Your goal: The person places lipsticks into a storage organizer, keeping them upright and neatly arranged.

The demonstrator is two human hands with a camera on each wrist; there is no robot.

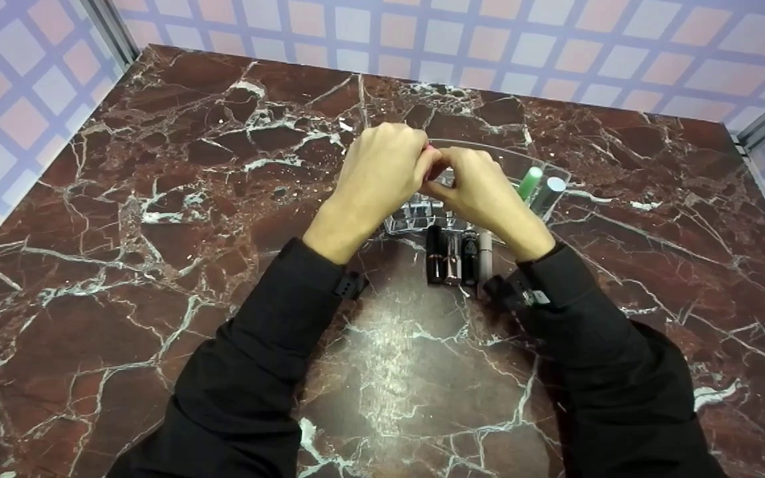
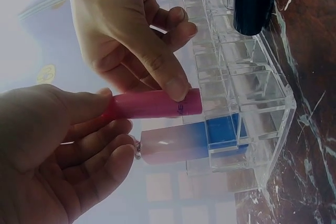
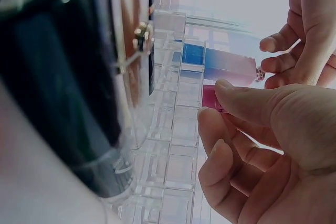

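Both hands meet over a clear acrylic organizer [image 1: 416, 216]. A pink lipstick tube [image 2: 149, 104] is held between them. My left hand [image 1: 382, 166] pinches its red end, while my right hand [image 1: 482, 182] grips the other end, near the printed letters, between thumb and fingers. In the wrist views the tube sits above the organizer's slots, beside a tube fading from pink to blue [image 2: 176, 142] that stands in a corner slot. From the head view the pink tube is mostly hidden by the hands.
Toward me, a black lipstick [image 1: 434, 255], a shiny one [image 1: 453, 259], another black one [image 1: 469, 259] and a pale one [image 1: 485, 252] lie in a row before the organizer. A green tube [image 1: 528, 182] and a silver-capped tube [image 1: 548, 194] stand at its right end.
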